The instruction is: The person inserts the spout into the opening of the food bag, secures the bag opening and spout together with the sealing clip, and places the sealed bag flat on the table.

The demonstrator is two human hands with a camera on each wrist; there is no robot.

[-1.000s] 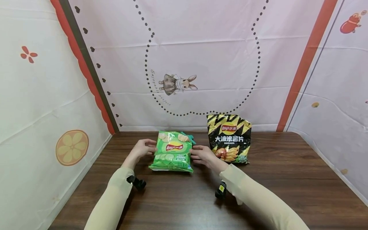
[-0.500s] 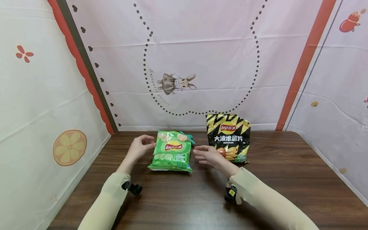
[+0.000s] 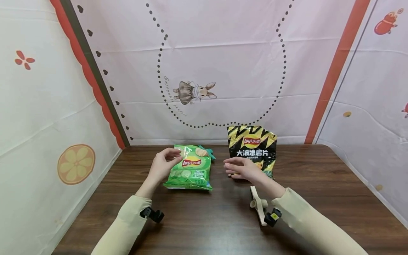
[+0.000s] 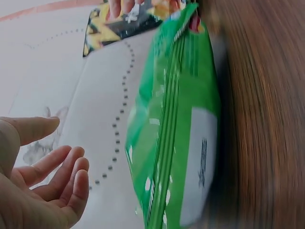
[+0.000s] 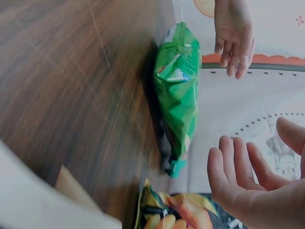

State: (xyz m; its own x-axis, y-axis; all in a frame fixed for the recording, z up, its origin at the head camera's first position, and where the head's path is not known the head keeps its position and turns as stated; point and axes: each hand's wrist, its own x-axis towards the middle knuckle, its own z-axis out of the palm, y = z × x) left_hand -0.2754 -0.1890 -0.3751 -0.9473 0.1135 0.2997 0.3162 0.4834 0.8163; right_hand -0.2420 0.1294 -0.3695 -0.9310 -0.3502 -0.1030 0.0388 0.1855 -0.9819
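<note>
Green packet of Lay's chips [image 3: 191, 173], glossy, one item: lies on its back on the dark wood-grain table [image 3: 191, 219], left of centre, printed front turned up, crimped lower edge towards me. Teal piece [image 3: 210, 153], one: at the packet's far right corner, partly hidden behind it; its exact form I cannot make out.

Left hand [image 3: 164, 164], mine: released, raised at the left of the green packet, fingers gently bent, thumb held away from them. From my head its fingertips overlap the packet's far left corner; the left wrist view shows a gap between the two.

Right hand [image 3: 245, 168], mine: likewise released, in the air to the right of the green packet and apart from it, fingers slightly bent, thumb spread. It covers the lower part of the second packet.

Black-and-yellow Lay's packet [image 3: 251, 150], one: stands upright near the back of the table, right of the green one.

Pale wooden-looking bar [image 3: 258, 205] with round knobs, one: below my right wrist.

Cream sleeves [image 3: 124, 226], a pair: mine, with a small black device [image 3: 152, 214] at each wrist.

White cloth [image 3: 223, 63], hung behind and at both sides: printed with a dressed rabbit [image 3: 191, 92] and an orange slice [image 3: 76, 164].
</note>
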